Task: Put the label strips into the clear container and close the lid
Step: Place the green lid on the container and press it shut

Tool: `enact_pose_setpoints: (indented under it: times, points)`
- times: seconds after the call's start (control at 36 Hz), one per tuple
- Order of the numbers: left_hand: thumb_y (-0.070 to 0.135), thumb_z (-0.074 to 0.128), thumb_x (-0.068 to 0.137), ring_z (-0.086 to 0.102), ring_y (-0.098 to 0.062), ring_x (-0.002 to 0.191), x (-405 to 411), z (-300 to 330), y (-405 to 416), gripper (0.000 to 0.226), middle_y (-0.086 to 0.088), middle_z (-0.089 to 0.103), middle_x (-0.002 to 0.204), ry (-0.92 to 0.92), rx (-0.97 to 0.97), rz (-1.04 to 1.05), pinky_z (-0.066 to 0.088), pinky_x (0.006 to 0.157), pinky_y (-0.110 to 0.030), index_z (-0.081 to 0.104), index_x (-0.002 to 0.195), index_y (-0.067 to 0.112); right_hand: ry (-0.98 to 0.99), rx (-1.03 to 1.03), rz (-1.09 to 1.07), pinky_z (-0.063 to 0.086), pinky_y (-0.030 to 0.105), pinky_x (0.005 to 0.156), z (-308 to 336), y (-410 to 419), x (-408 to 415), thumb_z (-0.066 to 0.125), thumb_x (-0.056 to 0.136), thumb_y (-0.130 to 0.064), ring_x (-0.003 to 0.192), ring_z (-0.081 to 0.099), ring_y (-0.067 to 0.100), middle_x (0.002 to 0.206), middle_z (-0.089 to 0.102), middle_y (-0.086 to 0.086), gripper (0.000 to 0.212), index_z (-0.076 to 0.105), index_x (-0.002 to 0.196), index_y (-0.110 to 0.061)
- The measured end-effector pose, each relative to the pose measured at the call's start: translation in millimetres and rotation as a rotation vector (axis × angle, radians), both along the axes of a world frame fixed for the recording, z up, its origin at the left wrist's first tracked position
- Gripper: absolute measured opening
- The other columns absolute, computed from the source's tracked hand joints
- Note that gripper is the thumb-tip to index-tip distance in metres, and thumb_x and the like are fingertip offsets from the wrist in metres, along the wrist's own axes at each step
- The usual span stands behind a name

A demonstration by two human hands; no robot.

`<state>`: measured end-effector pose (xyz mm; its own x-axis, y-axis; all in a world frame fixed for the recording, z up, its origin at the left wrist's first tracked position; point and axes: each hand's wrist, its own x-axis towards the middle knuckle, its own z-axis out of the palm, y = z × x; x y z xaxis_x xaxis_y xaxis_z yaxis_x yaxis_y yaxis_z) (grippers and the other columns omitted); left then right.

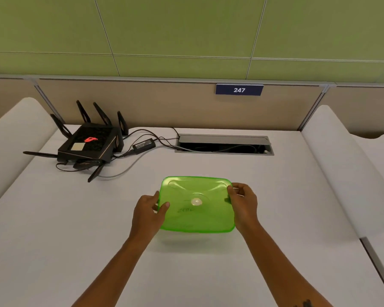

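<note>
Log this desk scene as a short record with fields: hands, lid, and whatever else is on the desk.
left hand: grips left edge of green lid, thumb on top
right hand: grips lid's right edge
lid: translucent green, over the container, which is mostly hidden
label strips: not discernible
far left: black router, power adapter
desk: white, open cable hatch

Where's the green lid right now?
Center of the head view, the green lid sits between the left hand and right hand, near the router.

Single head-worn wide-angle view, looking forward and down over the white desk (208,273), close above the green lid (197,216), facing the partition behind the desk, number plate (239,89) beyond the lid
</note>
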<state>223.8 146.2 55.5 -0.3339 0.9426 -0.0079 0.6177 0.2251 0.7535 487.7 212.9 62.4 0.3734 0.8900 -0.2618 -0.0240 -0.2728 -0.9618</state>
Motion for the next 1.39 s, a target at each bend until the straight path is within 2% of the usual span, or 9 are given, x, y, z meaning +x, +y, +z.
enact_pose_setpoints:
  times: [0.06, 0.11, 0.17, 0.31, 0.39, 0.5, 0.69, 0.92, 1.39]
  points:
    - [0.027, 0.077, 0.088, 0.065, -0.02, 0.083, -4, -8, -4, 0.052, -0.007, 0.059, 0.101, 0.025, -0.029, 0.007, 0.043, 0.076, -0.027, 0.065, 0.137, 0.014, -0.028, -0.051, 0.035, 0.055, 0.02, 0.056, -14, -1, -3, 0.07, 0.095, -0.009, 0.071, 0.067, 0.021, 0.091, 0.07, 0.007, 0.011, 0.072, 0.105, -0.013]
    - [0.028, 0.077, 0.088, 0.065, -0.021, 0.083, -8, -14, -7, 0.05, -0.007, 0.059, 0.1, 0.045, -0.052, 0.019, 0.045, 0.076, -0.029, 0.067, 0.135, 0.014, -0.102, -0.075, 0.077, 0.062, 0.037, 0.07, -27, -1, -6, 0.071, 0.092, -0.014, 0.077, 0.07, 0.026, 0.091, 0.072, 0.002, 0.013, 0.073, 0.102, -0.023]
    - [0.028, 0.076, 0.089, 0.065, -0.023, 0.083, -10, -17, -11, 0.048, -0.007, 0.059, 0.099, 0.048, -0.064, 0.026, 0.046, 0.076, -0.031, 0.067, 0.133, 0.013, -0.193, -0.087, 0.126, 0.062, 0.047, 0.083, -39, -2, -8, 0.073, 0.088, -0.02, 0.085, 0.072, 0.026, 0.094, 0.074, -0.002, 0.017, 0.075, 0.103, -0.028]
    - [0.027, 0.076, 0.089, 0.065, -0.019, 0.083, -16, -24, -17, 0.047, -0.005, 0.058, 0.102, 0.028, -0.086, 0.043, 0.045, 0.074, -0.029, 0.068, 0.132, 0.012, -0.339, -0.093, 0.165, 0.057, 0.038, 0.091, -49, -3, -14, 0.073, 0.091, -0.022, 0.092, 0.07, 0.021, 0.113, 0.071, 0.002, 0.03, 0.075, 0.121, -0.023]
    - [0.025, 0.076, 0.089, 0.061, -0.016, 0.081, -18, -27, -18, 0.047, -0.004, 0.056, 0.104, 0.012, -0.089, 0.05, 0.042, 0.073, -0.027, 0.067, 0.133, 0.013, -0.377, -0.069, 0.187, 0.053, 0.034, 0.09, -52, -3, -17, 0.073, 0.093, -0.022, 0.092, 0.068, 0.023, 0.114, 0.068, 0.003, 0.031, 0.074, 0.123, -0.022]
    - [0.023, 0.076, 0.089, 0.06, -0.015, 0.082, -19, -29, -18, 0.048, -0.004, 0.055, 0.104, -0.006, -0.083, 0.031, 0.042, 0.074, -0.026, 0.066, 0.136, 0.014, -0.478, -0.017, 0.195, 0.051, 0.039, 0.097, -58, -3, -22, 0.071, 0.094, -0.02, 0.101, 0.065, 0.027, 0.113, 0.065, 0.006, 0.03, 0.073, 0.124, -0.019]
    - [0.023, 0.075, 0.089, 0.062, -0.017, 0.087, -22, -34, -13, 0.051, -0.004, 0.054, 0.106, -0.022, -0.078, 0.034, 0.044, 0.076, -0.027, 0.064, 0.138, 0.013, -0.606, 0.042, 0.181, 0.05, 0.042, 0.095, -64, -1, -29, 0.074, 0.092, -0.016, 0.097, 0.065, 0.034, 0.107, 0.063, 0.015, 0.033, 0.074, 0.124, -0.007]
    - [0.021, 0.075, 0.089, 0.063, -0.018, 0.087, -23, -36, -4, 0.05, -0.003, 0.052, 0.108, -0.053, -0.055, 0.04, 0.048, 0.078, -0.029, 0.064, 0.138, 0.014, -0.617, 0.051, 0.19, 0.039, 0.027, 0.09, -61, -1, -32, 0.072, 0.095, -0.015, 0.1, 0.063, 0.033, 0.109, 0.062, 0.019, 0.035, 0.071, 0.129, -0.004]
    - [0.02, 0.075, 0.089, 0.064, -0.017, 0.091, -27, -39, 8, 0.045, -0.003, 0.055, 0.107, -0.088, -0.034, 0.085, 0.047, 0.077, -0.028, 0.068, 0.133, 0.014, -0.644, 0.039, 0.187, 0.041, 0.032, 0.09, -64, 4, -37, 0.074, 0.094, -0.014, 0.1, 0.062, 0.036, 0.107, 0.062, 0.021, 0.036, 0.071, 0.128, -0.001]
